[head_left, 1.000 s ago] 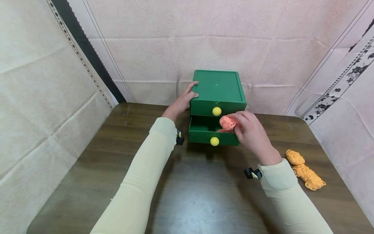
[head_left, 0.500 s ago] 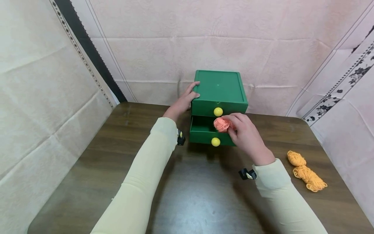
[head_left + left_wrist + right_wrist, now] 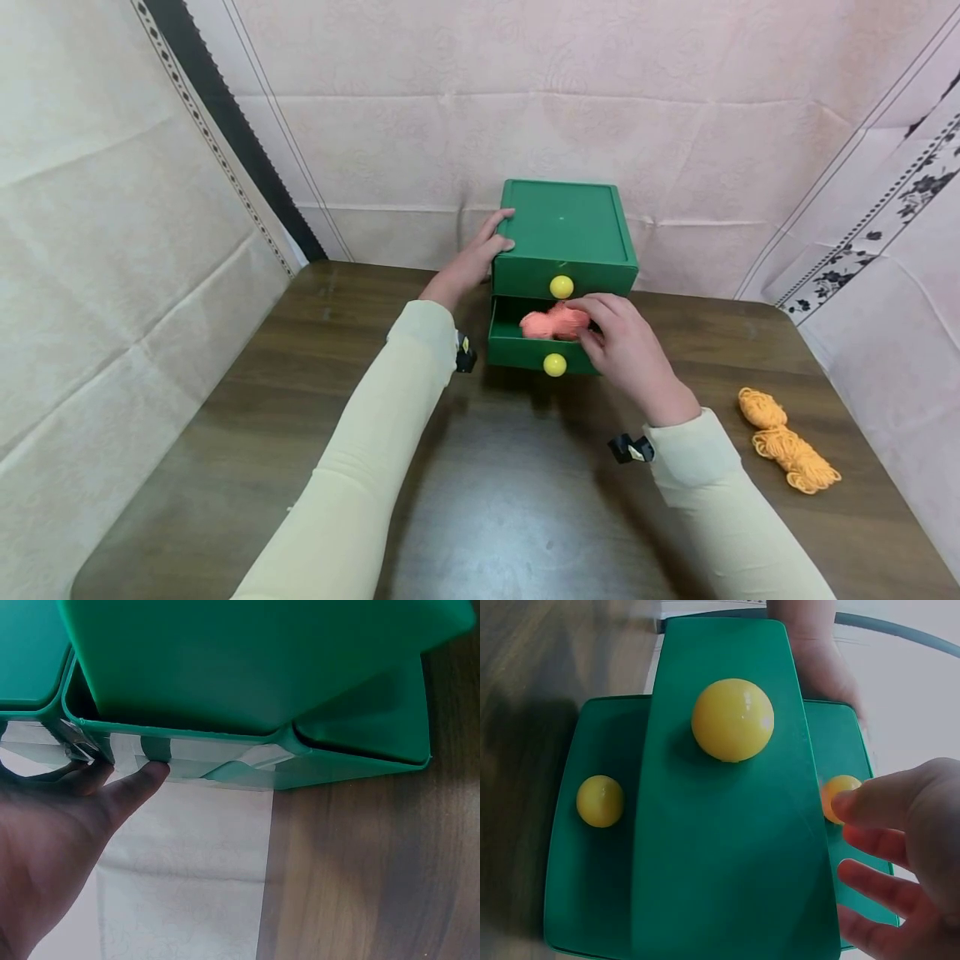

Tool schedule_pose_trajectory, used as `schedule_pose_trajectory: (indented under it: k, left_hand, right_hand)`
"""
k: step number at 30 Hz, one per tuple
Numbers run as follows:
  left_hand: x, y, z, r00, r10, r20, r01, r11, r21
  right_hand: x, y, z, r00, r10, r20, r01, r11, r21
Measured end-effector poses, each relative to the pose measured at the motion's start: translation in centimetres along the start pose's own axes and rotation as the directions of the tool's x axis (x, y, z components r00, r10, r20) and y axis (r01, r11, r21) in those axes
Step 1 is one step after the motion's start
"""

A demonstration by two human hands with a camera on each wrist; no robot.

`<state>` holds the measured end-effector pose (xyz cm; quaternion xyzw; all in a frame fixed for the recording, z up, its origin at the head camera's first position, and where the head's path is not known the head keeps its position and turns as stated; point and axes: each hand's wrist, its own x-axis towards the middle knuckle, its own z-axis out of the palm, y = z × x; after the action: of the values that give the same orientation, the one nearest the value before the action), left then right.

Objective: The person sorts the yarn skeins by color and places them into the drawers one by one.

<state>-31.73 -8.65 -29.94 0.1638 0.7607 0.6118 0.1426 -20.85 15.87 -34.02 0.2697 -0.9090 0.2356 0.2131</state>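
Note:
A small green drawer unit [image 3: 564, 221] with yellow knobs stands against the back cloth. Its middle drawer [image 3: 517, 352] is pulled out. A bundle of coral-pink yarn [image 3: 542, 323], tied at its waist, lies inside. My right hand [image 3: 626, 354] is over the drawer's right part, fingertips at the yarn's right end. In the right wrist view its fingers [image 3: 877, 885] are loosely bent and apart, with the yarn hidden behind the drawer front. My left hand [image 3: 472, 260] rests against the unit's left side, and its fingertips [image 3: 156, 771] touch the taped edge in the left wrist view.
A bundle of orange yarn [image 3: 791, 446] lies on the brown wooden table [image 3: 480, 500] at the right. The unit's upper drawer [image 3: 525, 277] is closed, and a lower one [image 3: 592, 862] shows beneath the pulled-out drawer. Pale patterned cloth [image 3: 390, 142] hangs behind and at both sides.
My right hand has moved left, bringing the pink yarn from the drawer's right side towards its middle, where it now lies flatter. The left hand stays at the unit.

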Motion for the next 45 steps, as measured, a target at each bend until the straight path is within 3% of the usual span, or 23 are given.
schedule_pose_trajectory:
  k: [14,24,32,45]
  left_hand:
    - [0.1,-0.1,0.0,1.000,0.006,-0.009,-0.006,1.000,-0.007]
    - [0.2,-0.2,0.0,1.000,0.007,-0.010,-0.007,1.000,0.017]
    - [0.1,-0.1,0.0,1.000,0.011,-0.004,-0.011,1.000,0.013]
    - [0.2,0.0,0.1,1.000,0.003,-0.009,-0.002,1.000,0.022]
  right_hand:
    - [-1.3,-0.9,0.5,0.997,-0.077,-0.007,0.077,0.997,-0.009]
    - [-2.8,-2.1,2.2,0.974,-0.220,-0.061,0.218,0.975,-0.042]
    - [-3.5,-2.0,3.2,0.982,-0.189,-0.014,0.188,0.981,-0.043]
    - [-3.8,-1.8,4.1,0.981,-0.186,-0.052,0.184,0.982,-0.044]
